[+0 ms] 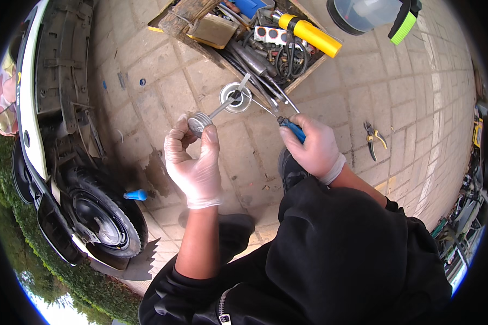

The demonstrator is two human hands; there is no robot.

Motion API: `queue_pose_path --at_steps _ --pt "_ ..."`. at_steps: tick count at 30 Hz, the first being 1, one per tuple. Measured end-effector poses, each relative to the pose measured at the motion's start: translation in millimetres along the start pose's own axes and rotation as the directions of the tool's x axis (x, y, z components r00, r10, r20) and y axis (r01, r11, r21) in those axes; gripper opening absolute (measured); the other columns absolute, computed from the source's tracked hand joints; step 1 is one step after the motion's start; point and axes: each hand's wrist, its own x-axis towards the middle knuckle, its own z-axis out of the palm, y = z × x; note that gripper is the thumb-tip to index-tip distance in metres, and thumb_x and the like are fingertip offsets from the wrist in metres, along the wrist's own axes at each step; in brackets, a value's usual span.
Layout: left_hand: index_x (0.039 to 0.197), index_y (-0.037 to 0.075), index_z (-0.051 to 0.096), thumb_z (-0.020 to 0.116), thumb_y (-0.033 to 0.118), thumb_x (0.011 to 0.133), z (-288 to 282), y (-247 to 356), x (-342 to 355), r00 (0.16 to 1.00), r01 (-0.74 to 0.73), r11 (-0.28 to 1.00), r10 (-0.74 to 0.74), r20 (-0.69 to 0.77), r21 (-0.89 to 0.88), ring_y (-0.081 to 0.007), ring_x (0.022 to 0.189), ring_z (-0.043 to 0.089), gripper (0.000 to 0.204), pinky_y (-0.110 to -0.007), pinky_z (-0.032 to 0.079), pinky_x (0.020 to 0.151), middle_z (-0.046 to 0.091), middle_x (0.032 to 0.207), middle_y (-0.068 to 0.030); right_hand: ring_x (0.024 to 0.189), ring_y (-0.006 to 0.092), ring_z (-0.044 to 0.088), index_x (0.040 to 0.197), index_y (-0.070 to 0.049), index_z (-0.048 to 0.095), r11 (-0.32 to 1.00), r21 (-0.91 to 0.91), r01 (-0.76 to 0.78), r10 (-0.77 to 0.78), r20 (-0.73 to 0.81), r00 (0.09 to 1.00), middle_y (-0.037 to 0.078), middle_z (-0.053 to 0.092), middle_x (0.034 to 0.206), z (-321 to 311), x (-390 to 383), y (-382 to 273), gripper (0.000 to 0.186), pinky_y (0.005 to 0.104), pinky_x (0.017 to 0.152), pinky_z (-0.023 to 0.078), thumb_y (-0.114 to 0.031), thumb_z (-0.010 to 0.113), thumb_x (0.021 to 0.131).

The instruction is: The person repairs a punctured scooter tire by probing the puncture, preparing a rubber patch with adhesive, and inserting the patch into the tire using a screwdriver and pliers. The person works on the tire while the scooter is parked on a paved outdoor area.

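My gloved left hand pinches a round, ribbed metal cap. From the cap a flat metal stem reaches over an open round tin, with a dark blob near its far end. A blue-handled tool with a thin metal shaft is gripped in my gloved right hand. Its shaft points left, and the tip comes up to the dark blob above the tin. Whether tip and blob touch, I cannot tell. The tin stands on the paving, close to a wooden toolbox.
In the toolbox lie cables, metal tools, a patch strip and a yellow cylinder. Pliers rest on the paving at right. At left are a vehicle wheel and a blue-handled item. A clear container stands far right.
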Motion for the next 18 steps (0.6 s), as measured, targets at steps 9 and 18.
queue_pose_path --at_steps 9,18 --pt "0.12 0.0 0.065 0.083 0.004 0.08 0.1 -1.4 1.0 0.999 0.032 0.999 -0.032 0.002 -0.023 -0.0108 0.09 0.059 0.045 -0.026 0.049 0.086 0.066 0.104 -0.0025 0.066 0.0148 0.062 0.098 0.004 0.065 0.96 0.207 -0.186 0.157 0.151 0.976 0.008 0.067 0.077 -4.7 1.5 -1.4 0.022 0.0301 0.061 0.05 -0.017 0.067 0.096" --pt "0.122 -0.001 0.064 0.081 0.002 0.081 -0.6 -5.7 1.5 0.998 0.06 0.995 -0.06 -0.002 -0.083 -0.0101 0.09 0.059 0.044 -0.026 0.049 0.086 0.066 0.104 -0.0021 0.055 0.0066 0.047 0.093 -0.001 0.064 0.512 0.499 -0.699 0.456 0.532 0.714 0.002 0.057 0.072 -25.1 11.0 -10.2 0.026 0.0221 0.051 0.039 -0.025 0.058 0.101"
